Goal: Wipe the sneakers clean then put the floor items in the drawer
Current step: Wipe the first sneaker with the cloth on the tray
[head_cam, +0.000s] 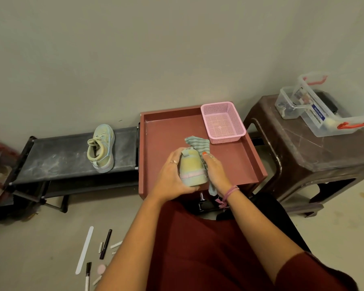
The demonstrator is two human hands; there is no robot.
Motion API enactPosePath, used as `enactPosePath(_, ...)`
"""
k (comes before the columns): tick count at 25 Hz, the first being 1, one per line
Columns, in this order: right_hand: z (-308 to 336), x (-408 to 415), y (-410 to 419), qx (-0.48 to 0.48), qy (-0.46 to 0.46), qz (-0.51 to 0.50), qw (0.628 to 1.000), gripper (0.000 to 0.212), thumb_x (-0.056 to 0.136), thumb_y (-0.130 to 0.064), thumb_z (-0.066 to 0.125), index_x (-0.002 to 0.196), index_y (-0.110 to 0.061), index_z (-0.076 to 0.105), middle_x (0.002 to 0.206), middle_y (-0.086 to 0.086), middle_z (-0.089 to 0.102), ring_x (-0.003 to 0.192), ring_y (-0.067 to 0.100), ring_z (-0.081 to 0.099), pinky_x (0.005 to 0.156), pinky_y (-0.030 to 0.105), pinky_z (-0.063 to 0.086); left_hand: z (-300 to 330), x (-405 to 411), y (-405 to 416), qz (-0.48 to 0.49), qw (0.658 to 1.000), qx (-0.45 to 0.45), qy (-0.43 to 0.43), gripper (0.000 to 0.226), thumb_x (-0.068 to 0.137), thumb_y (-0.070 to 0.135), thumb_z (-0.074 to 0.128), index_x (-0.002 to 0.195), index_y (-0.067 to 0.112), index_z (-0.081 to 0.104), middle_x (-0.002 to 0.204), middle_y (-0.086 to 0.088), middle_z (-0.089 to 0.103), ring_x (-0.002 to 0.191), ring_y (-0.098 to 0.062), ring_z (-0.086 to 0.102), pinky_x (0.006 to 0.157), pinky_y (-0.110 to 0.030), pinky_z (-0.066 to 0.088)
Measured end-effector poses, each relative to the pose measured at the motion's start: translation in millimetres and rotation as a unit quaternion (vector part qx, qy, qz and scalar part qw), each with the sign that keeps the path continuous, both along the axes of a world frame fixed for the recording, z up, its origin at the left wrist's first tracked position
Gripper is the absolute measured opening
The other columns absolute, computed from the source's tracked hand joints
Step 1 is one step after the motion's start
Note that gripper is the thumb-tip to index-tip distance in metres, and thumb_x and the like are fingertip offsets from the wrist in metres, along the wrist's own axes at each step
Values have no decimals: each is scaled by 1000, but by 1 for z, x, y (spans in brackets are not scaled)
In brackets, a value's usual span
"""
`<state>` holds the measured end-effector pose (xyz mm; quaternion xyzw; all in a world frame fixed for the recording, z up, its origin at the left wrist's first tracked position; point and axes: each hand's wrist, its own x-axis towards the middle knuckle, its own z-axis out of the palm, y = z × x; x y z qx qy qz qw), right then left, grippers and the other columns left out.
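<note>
Left hand (172, 175) grips the pastel canvas sneaker (192, 169); right hand (215, 173) clutches the striped, ribbed cloth (199, 144) against it

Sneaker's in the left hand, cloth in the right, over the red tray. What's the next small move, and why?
Probably draw the cloth along the sneaker side: the right hand already presses it there while the left hand steadies the heel. The other sneaker waits on the rack.
</note>
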<state>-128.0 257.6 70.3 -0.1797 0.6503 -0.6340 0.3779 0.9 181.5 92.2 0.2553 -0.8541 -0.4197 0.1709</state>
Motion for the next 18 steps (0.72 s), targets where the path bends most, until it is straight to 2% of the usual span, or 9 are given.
enactPosePath(3,2,14,1,-47,29,61,997,25,98,-25,42,109,-28,65,119,1,64,117,21,56,99,33,45,-6,5,-4,34,999,13,17,100,48,22,92,134,24,39,129,11,44,118,-2,46,94,-1,30)
enactPosePath(6,-4,45,14,-88,146,125,977,40,98,-32,38,138,-39,38,147,-14,37,138,1,29,114,20,22,-12,11,-12,52,998,33,23,103,49,25,93,136,20,39,128,13,47,117,2,47,95,-3,32)
enactPosePath(7,-10,43,14,-87,169,124,974,41,99,-32,38,140,-35,37,147,-15,37,138,-1,29,114,19,22,-13,13,-12,58,997,33,24,101,49,24,93,134,21,39,127,15,47,117,4,46,94,-2,32)
enactPosePath(8,-13,36,8,-80,152,111,979,40,99,-30,38,139,-28,44,143,-11,45,134,3,37,112,22,28,-13,14,-12,65,997,31,26,99,49,23,92,132,23,39,126,15,47,116,4,46,93,-1,30)
enactPosePath(10,-15,16,-8,-8,44,49,998,27,100,-23,40,115,-18,62,116,-4,64,109,9,57,99,32,42,-16,15,-11,70,997,26,24,98,49,23,92,131,24,39,126,11,48,116,1,46,94,-1,29)
enactPosePath(12,-11,9,-17,47,22,33,998,24,100,-22,41,101,-20,65,103,-2,66,98,12,59,95,36,42,-18,17,-11,76,996,27,23,98,49,23,92,132,23,39,127,8,48,115,1,45,95,-2,31)
enactPosePath(14,-3,27,-12,14,83,82,993,30,98,-26,39,120,-23,59,124,-3,60,119,10,52,104,29,36,-20,19,-15,103,993,39,31,99,48,26,92,133,21,40,129,7,48,117,0,45,100,-10,35)
enactPosePath(16,1,53,7,-29,202,154,967,41,99,-26,36,139,-31,39,147,-12,38,140,1,25,116,19,16,-23,22,-17,125,989,63,39,106,48,34,92,138,20,39,132,10,47,122,1,45,103,-12,35)
enactPosePath(18,-20,55,25,-54,286,175,941,44,100,-29,36,143,-32,30,152,-15,29,143,1,16,119,24,10,-24,25,-18,122,989,71,34,105,47,38,92,136,24,39,130,16,46,120,8,44,102,-7,32)
